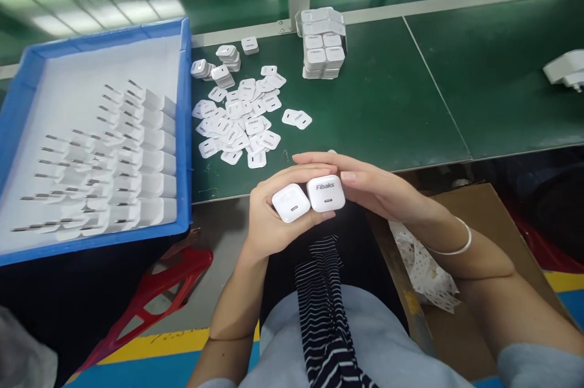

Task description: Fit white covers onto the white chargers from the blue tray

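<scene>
My left hand (269,224) is wrapped around two white USB-C wall chargers, held side by side with their port faces up. The left charger (291,203) has a port, and any print on its face is too faint to read. On the right charger (326,193) the print "Fibaks" shows above the port. My right hand (378,187) lies against the right side of that charger, its fingers stretched out across the fingers of my left hand. Beyond my hands, many loose white face plates (246,109) with port slots lie spread on the green table (374,114).
To the left, a blue tray (185,132) holds rows of white chargers (157,151) with metal prongs. Stacked plates (228,56) stand behind the loose ones. A clear pack of chargers (323,44) stands at the back. Another white plug (566,69) lies far right. Below are a red stool (182,275) and cardboard (483,242).
</scene>
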`<state>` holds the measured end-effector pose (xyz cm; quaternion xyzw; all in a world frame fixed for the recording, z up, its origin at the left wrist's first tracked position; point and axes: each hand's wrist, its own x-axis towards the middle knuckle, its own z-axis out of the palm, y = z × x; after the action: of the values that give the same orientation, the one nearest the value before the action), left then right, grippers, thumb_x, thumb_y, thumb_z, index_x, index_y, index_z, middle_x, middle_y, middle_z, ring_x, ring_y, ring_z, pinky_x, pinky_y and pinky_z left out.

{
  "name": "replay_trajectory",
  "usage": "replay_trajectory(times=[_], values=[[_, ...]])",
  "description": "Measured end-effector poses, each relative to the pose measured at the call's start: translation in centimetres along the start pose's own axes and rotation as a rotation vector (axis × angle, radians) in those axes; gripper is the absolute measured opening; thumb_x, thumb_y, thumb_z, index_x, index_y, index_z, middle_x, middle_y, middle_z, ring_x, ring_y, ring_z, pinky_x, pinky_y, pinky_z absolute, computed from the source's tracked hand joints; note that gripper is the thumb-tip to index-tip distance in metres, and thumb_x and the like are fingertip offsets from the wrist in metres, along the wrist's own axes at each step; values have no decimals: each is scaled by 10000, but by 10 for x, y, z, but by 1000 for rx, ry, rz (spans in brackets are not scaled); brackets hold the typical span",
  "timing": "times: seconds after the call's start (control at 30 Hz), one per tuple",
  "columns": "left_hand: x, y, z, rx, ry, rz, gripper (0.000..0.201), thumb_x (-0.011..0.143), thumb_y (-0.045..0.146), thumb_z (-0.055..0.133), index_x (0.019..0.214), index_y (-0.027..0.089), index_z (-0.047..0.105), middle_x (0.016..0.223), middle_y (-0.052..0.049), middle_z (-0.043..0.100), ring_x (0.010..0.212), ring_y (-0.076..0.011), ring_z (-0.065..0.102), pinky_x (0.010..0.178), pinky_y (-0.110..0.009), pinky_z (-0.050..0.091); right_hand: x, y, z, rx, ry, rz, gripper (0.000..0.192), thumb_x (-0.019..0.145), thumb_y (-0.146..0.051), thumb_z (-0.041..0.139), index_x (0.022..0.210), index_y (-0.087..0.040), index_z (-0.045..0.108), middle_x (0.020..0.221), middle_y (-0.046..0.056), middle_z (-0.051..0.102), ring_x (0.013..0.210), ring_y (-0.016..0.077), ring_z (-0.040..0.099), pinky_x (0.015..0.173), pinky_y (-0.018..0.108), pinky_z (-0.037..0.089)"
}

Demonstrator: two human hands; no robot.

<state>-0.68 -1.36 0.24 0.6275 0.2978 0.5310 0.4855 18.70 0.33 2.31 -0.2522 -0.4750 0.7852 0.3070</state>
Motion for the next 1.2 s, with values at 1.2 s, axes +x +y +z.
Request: replay_trajectory(times=[1.2], values=[[-22, 78, -71, 568, 313, 222, 510, 727, 320, 876, 1212, 288, 724, 871, -9, 775, 835, -223, 739, 863, -406, 610, 65, -13, -4, 108, 95, 101, 256, 775, -256, 823, 991, -246, 686, 1048, 18, 711, 967, 160, 667, 890, 325, 558]])
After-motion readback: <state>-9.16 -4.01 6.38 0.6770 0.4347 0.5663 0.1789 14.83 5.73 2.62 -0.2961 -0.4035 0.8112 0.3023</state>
